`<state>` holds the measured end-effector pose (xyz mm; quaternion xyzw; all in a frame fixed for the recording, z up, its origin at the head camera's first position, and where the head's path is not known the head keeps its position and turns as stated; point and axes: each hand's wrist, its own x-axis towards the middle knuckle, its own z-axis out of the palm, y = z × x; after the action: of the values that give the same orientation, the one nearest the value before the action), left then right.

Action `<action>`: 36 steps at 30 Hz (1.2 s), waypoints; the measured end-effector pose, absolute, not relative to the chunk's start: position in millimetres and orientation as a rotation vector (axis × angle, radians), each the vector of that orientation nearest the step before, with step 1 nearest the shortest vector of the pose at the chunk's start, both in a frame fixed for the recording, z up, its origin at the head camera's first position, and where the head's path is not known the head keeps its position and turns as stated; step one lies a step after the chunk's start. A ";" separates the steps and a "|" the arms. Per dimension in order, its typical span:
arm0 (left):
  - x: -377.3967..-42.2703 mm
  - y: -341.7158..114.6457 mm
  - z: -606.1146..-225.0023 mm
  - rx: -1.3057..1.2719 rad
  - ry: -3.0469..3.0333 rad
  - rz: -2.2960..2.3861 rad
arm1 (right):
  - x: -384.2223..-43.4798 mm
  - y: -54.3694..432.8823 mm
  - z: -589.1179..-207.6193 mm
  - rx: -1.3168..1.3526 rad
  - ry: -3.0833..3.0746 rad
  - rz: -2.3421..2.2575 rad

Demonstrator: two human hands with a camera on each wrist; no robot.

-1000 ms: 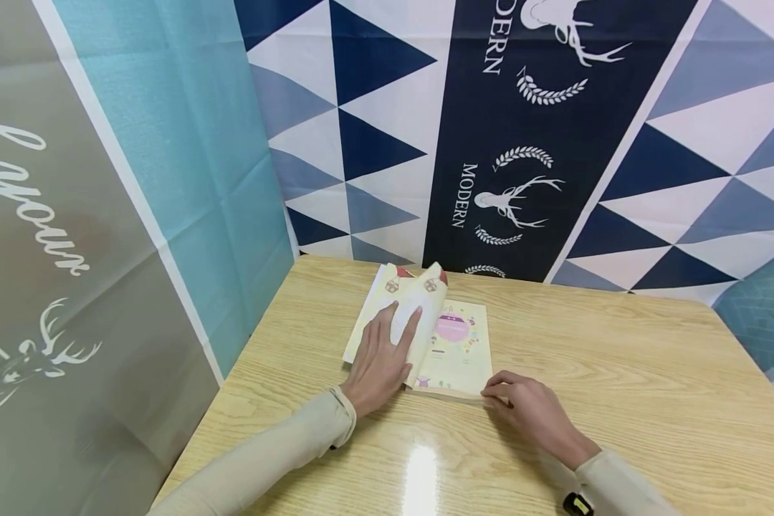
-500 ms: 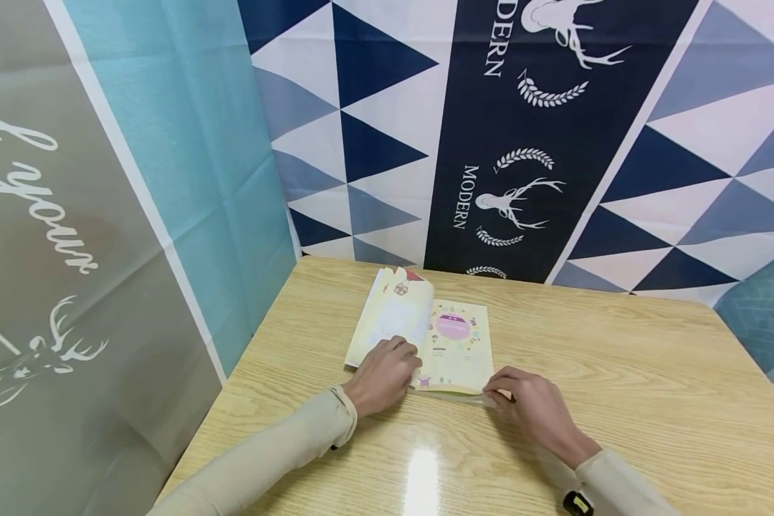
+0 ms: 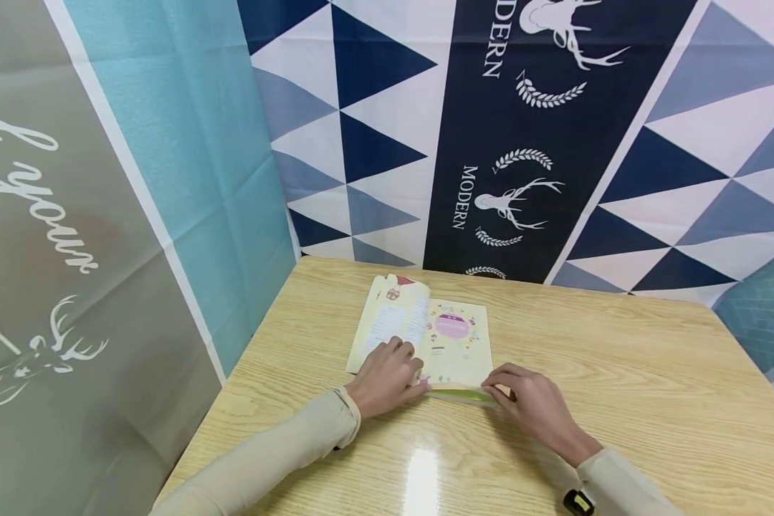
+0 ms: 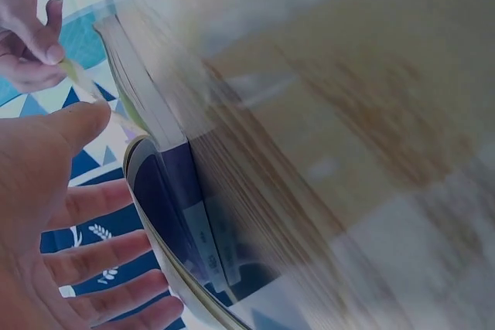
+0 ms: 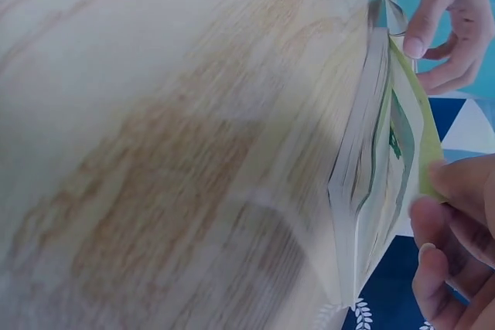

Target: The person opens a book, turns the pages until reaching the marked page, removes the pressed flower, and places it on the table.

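Observation:
An open book [image 3: 456, 365] lies on the table, its right page printed with a pink oval and small coloured figures. My left hand [image 3: 387, 378] rests on the lower part of the left-hand pages [image 3: 395, 315], near the fold. Its fingers look nearly straight in the left wrist view, and its thumb reaches toward the right page. At the lower right corner, my right hand [image 3: 532, 401] pinches a page [image 5: 429, 144] between thumb and finger. That page's lower edge is raised from the pages beneath, with green showing underneath. My left hand covers the lower part of the fold.
The light wooden table [image 3: 619, 373] extends on both sides of the book and toward me. Behind it hangs a patterned cloth [image 3: 387, 143] with triangles and deer heads. Another cloth [image 3: 219, 215] hangs along the left side.
My left hand has drawn back from higher on the left pages to their lower part. Those pages lie flatter. At the right, the pinched page's lower edge has lifted, exposing green.

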<state>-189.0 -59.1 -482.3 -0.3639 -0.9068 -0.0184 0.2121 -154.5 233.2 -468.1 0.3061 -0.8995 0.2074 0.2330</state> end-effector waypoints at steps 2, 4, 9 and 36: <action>-189.1 -58.4 -483.9 -1.007 -2.510 -0.026 | -154.5 232.3 -466.7 0.845 -2.457 0.578; -188.9 -57.7 -484.4 -1.001 -2.508 -0.009 | -154.7 231.1 -464.8 0.851 -2.439 0.586; -188.2 -55.3 -483.7 -0.981 -2.517 0.015 | -155.8 227.4 -458.4 0.873 -2.401 0.611; -194.1 -64.0 -476.8 -0.707 -2.357 -0.248 | -154.3 237.7 -478.7 0.840 -2.745 0.501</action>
<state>-194.1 -64.0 -476.8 -0.2702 -0.9003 -0.0949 0.3277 -154.3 237.7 -478.7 0.2863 -0.9359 0.1707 0.1137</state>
